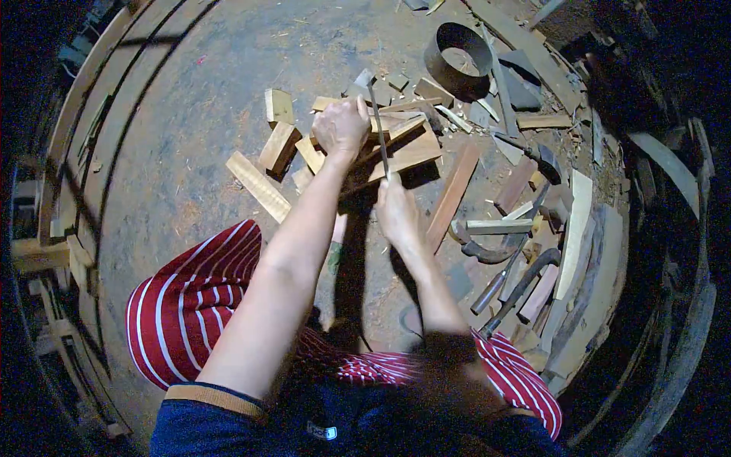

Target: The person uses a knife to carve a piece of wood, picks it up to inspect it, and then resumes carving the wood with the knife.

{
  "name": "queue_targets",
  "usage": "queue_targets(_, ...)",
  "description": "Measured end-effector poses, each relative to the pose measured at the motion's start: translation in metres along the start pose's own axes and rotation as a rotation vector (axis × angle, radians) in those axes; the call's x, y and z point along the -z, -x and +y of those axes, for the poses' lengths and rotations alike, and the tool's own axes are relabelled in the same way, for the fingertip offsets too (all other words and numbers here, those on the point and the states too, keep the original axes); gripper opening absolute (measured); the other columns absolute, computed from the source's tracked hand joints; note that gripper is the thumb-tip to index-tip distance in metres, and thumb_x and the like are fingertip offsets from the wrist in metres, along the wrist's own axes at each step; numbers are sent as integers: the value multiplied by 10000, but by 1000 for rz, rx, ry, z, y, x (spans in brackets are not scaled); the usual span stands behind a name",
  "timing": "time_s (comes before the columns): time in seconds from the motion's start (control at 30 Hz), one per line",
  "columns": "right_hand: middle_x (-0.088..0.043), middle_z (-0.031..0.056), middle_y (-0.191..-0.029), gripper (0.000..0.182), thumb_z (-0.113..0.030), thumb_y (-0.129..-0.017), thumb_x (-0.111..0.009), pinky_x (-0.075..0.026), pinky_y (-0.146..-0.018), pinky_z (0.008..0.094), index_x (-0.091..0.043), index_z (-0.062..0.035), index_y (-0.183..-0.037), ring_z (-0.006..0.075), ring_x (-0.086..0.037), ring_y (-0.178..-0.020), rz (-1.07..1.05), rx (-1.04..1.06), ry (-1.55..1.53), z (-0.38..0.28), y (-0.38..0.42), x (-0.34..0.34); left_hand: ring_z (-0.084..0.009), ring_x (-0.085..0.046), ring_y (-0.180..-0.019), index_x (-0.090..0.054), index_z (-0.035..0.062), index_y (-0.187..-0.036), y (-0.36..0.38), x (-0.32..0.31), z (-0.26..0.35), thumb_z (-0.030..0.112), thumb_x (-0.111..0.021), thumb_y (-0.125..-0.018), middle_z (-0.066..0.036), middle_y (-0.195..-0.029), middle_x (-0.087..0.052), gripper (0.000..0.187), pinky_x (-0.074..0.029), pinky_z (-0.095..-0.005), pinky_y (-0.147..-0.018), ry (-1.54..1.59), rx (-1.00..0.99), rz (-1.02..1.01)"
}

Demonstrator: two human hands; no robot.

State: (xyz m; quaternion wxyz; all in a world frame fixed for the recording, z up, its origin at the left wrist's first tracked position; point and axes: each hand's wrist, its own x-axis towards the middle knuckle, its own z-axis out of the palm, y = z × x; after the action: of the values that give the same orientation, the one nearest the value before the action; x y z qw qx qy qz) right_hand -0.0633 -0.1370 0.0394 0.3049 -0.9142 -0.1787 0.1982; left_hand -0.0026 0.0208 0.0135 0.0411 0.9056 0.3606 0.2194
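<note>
My left hand (343,128) is closed over a light wooden piece, pressing down on the small stack of wood in front of me. In my right hand (398,213) is a long, narrow metal blade (380,126), seen nearly edge on and pointing away from me; its handle is hidden in my fist. The blade passes just right of my left hand and crosses over the wood pieces. Under them lies a thicker wooden block (415,158). Shorter wooden blocks (280,146) and a pale flat stick (259,186) lie left of the stack.
A metal ring (458,61) stands at the upper right. A reddish wooden strip (454,196) lies right of my right hand. Farther right are a hammer (545,161), a curved-blade tool (487,250), a dark hooked tool (525,286) and many offcuts. My knees in striped cloth flank the work.
</note>
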Motion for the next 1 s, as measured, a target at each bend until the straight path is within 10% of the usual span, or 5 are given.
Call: queue_targets(1.0, -627, 294, -759, 284, -257, -957, -372, -448, -721, 612, -489, -3, -1004, 503, -605, -765, 1, 24, 0, 7, 20, -1, -293, -648, -600, -706, 98, -678, 4, -3, -4, 393, -550, -853, -137, -643, -654, 377, -503, -411, -581, 23, 1, -24)
